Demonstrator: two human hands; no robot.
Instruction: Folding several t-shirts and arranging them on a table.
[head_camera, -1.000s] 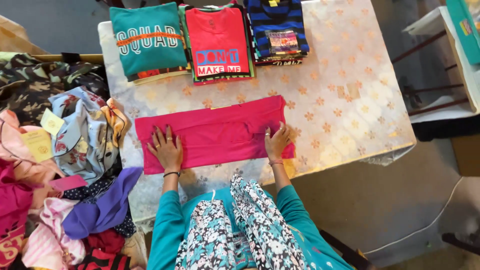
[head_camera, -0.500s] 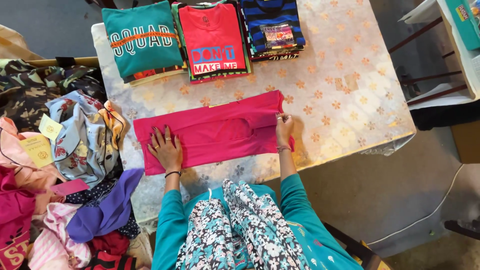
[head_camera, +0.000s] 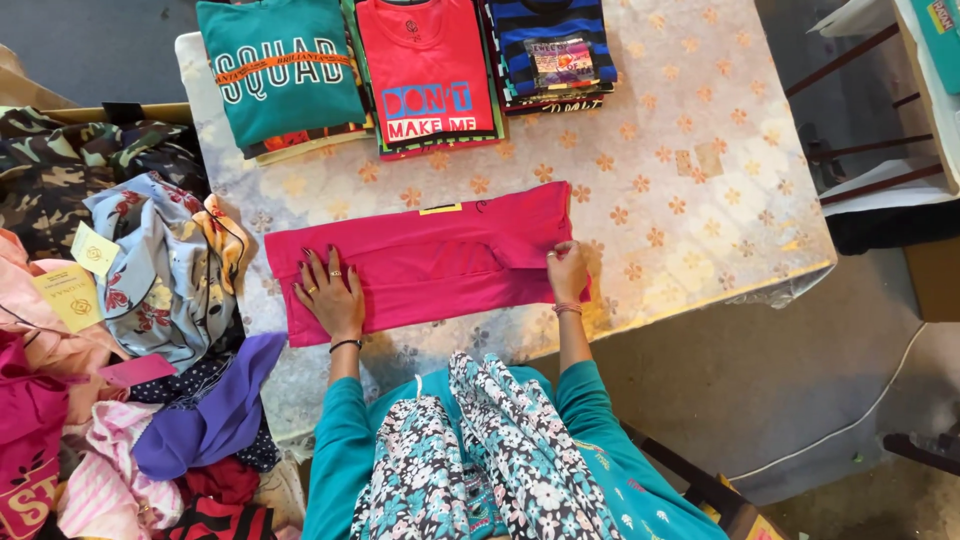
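A pink shirt (head_camera: 440, 262), folded into a long strip, lies across the near part of the table (head_camera: 690, 180). My left hand (head_camera: 330, 298) presses flat on its left end, fingers spread. At the strip's right end my right hand (head_camera: 567, 270) pinches the edge of the cloth. Three stacks of folded shirts stand at the far edge: a teal one (head_camera: 278, 72), a red one (head_camera: 428, 72) and a blue striped one (head_camera: 552, 48).
A heap of unfolded clothes (head_camera: 150, 290) with paper tags fills the left side, reaching the table's left edge. The table wears a floral plastic cover. To the right stand a chair (head_camera: 870, 190) and a bare floor with a white cable (head_camera: 850, 420).
My right hand has slid from the shirt's lower right corner up to the middle of its right edge. The left hand stays pressed on the left end.
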